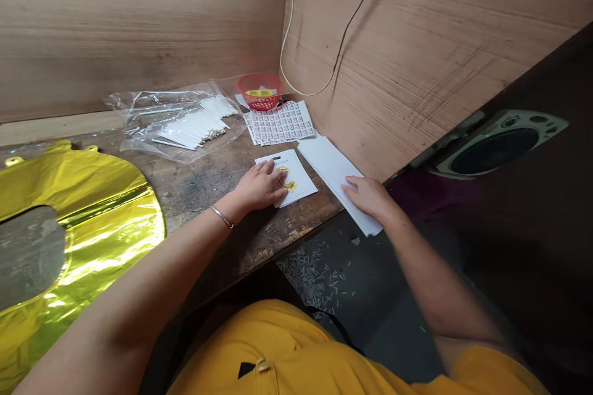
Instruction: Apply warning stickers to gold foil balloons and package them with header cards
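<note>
My left hand (262,186) lies with its fingers apart on a white printed card (303,183), which shows a golden picture and a hang hole at its top. The hand hides part of the card's left side. To the right, my right hand (369,198) grips the outer side of a long pile of white sheets (327,163). The near end of this pile sticks out past the table edge. Some of my right fingers are hidden.
A gold foil balloon (115,216) lies flat at the left. Behind are a clear bag of white sticks (189,126), label sheets (282,124) and a red basket (259,101). A cable (291,24) hangs along the wall. At the right is a speaker-like object (500,141).
</note>
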Demonstrator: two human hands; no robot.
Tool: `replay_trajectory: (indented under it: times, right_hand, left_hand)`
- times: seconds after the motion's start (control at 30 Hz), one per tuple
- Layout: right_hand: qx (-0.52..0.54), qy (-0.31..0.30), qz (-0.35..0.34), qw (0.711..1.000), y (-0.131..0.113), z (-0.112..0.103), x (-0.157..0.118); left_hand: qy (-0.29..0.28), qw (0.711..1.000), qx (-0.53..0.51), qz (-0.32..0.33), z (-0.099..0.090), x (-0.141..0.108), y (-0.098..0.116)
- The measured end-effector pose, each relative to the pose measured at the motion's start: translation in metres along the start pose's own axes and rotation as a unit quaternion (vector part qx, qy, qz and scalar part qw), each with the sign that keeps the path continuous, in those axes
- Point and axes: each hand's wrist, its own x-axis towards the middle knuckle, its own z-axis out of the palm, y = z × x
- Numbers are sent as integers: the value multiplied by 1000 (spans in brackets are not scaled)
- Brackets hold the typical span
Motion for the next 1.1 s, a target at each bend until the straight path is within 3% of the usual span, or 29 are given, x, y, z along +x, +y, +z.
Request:
replay_trajectory:
  times: [0.53,0.9,1.03,1.1]
  right_hand:
    - [7,22,25,999,3,-1,-1]
    - [-45,59,-24,997,-14,4,-6]
    - [-40,124,-10,991,-23,-12,-25]
    - [-7,200,-1,980,-41,-21,-47]
  left_hand:
    - [6,1000,0,10,2,1,-2]
    - [10,999,-31,3,-2,-1,-1]
    - [44,997,-59,2,-19,-11,23]
    - [105,977,-184,3,-32,-23,51]
